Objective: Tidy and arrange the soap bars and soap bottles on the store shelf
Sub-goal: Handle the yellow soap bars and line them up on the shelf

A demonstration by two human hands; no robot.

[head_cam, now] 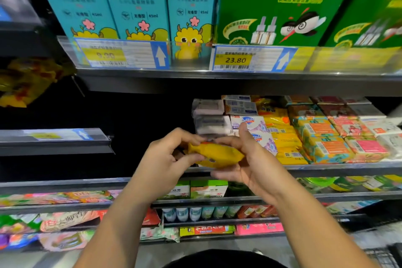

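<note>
While gripping a soap bar with left hand and right hand, mid-placement. Next, likely: set squarely onto yellow stack, right.

held bar: plain yellow wrapper;
teal boxes: teal; pale band with dark letters; pink flower; yellow horned creature;
green box: green; yellow lettering; red-and-blue emblem; black-and-white mosquito cartoon;
price tags: yellow price field; blue panel, white arrow;
white packs: white; blue shield logo; purple flowers;
yellow packs: yellow;
patterned packs: orange label on teal-and-yellow print
</note>
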